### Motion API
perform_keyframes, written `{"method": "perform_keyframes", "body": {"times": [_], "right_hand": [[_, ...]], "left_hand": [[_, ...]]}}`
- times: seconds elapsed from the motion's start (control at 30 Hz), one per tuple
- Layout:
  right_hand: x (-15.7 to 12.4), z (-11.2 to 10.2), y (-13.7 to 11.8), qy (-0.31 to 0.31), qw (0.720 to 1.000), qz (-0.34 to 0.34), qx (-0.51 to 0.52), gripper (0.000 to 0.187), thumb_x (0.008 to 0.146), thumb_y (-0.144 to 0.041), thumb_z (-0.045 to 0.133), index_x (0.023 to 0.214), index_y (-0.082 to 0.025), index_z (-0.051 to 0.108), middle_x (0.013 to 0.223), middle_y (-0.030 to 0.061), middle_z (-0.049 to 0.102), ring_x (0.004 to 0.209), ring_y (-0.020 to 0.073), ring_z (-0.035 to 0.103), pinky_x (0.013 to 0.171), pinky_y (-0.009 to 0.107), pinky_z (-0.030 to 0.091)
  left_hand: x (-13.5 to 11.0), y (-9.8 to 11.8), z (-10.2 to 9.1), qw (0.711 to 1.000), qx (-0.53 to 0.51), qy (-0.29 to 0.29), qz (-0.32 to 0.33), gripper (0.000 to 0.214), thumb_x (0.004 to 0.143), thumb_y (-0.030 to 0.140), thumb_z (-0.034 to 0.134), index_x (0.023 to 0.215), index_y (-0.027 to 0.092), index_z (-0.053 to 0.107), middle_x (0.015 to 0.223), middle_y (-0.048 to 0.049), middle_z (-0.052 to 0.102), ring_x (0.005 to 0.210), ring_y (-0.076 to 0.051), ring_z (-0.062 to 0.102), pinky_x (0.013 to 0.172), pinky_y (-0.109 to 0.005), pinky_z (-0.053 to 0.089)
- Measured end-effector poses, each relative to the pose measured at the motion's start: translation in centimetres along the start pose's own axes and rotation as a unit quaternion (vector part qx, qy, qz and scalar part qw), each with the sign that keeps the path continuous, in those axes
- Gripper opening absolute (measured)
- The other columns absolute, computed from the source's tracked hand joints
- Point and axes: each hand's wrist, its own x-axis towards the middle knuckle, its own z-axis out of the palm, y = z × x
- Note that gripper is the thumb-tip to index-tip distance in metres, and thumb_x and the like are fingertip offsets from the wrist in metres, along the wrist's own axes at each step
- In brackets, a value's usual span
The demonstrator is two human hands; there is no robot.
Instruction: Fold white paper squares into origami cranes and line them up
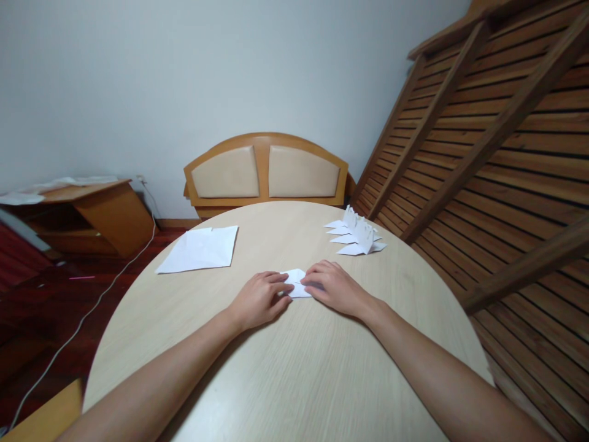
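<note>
A small folded sheet of white paper (297,288) lies on the round table in front of me, with creases and a pointed top edge. My left hand (262,298) grips its left end, thumb at the near edge and fingers on top. At the right end, my right hand (338,288) has its bent fingers pressed on the paper. My fingers cover both ends of the fold. Several folded white paper figures (356,233) with pointed wings stand in a row beyond my right hand.
A stack of flat white paper (200,248) lies at the left of the round wooden table (294,380). Behind it stands a padded headboard (267,169). A slatted wooden frame (488,141) leans at the right. A white cable (105,291) runs along the floor by a low cabinet (110,218).
</note>
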Motion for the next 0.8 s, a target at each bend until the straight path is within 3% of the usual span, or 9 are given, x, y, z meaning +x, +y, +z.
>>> {"method": "perform_keyframes", "body": {"times": [0.13,0.27,0.43,0.67,0.8], "right_hand": [[0.2,0.3,-1.0,-0.010,1.000,-0.008,0.026,0.016,0.092,-0.036,0.068,0.096,-0.022,0.073,0.094,0.0034,0.072,0.094,0.0199,0.064,0.085,0.034,0.041],[0.4,0.6,-1.1,-0.007,0.999,0.009,0.033,0.012,0.094,-0.030,0.065,0.091,-0.021,0.072,0.090,0.0025,0.072,0.090,0.0186,0.065,0.082,0.032,0.040],[0.4,1.1,-0.7,0.007,0.998,0.031,0.061,0.007,0.091,-0.023,0.066,0.096,-0.021,0.070,0.093,0.0028,0.071,0.086,0.0177,0.064,0.081,0.032,0.045],[0.0,2.4,0.1,0.039,0.997,0.028,0.063,0.042,0.089,-0.025,0.066,0.130,-0.020,0.059,0.131,0.0106,0.063,0.122,0.0252,0.055,0.106,0.044,0.043],[0.0,2.4,0.5,0.022,0.997,0.029,0.063,0.038,0.092,-0.027,0.063,0.130,-0.019,0.062,0.135,0.0116,0.062,0.126,0.0258,0.053,0.108,0.046,0.042]], "left_hand": [[0.3,0.0,0.0,1.000,-0.006,0.009,-0.009,0.024,0.098,0.030,0.053,0.106,0.022,0.074,0.119,-0.0072,0.073,0.108,-0.025,0.067,0.096,-0.042,0.051],[0.5,0.1,0.0,0.999,-0.003,0.010,-0.035,0.019,0.097,0.025,0.054,0.097,0.021,0.072,0.109,-0.0061,0.075,0.098,-0.023,0.068,0.089,-0.038,0.051],[0.5,0.0,0.5,0.997,0.012,0.026,-0.076,0.017,0.092,0.022,0.061,0.107,0.019,0.067,0.099,-0.0069,0.074,0.091,-0.024,0.067,0.082,-0.036,0.052],[0.2,-0.8,1.3,1.000,-0.007,0.020,-0.021,0.026,0.092,0.012,0.057,0.108,0.024,0.073,0.120,-0.0050,0.071,0.108,-0.022,0.067,0.095,-0.037,0.053],[0.0,-0.8,1.3,1.000,0.014,0.008,-0.006,0.031,0.090,0.012,0.056,0.112,0.024,0.074,0.127,-0.0064,0.069,0.112,-0.024,0.066,0.098,-0.039,0.054]]}}
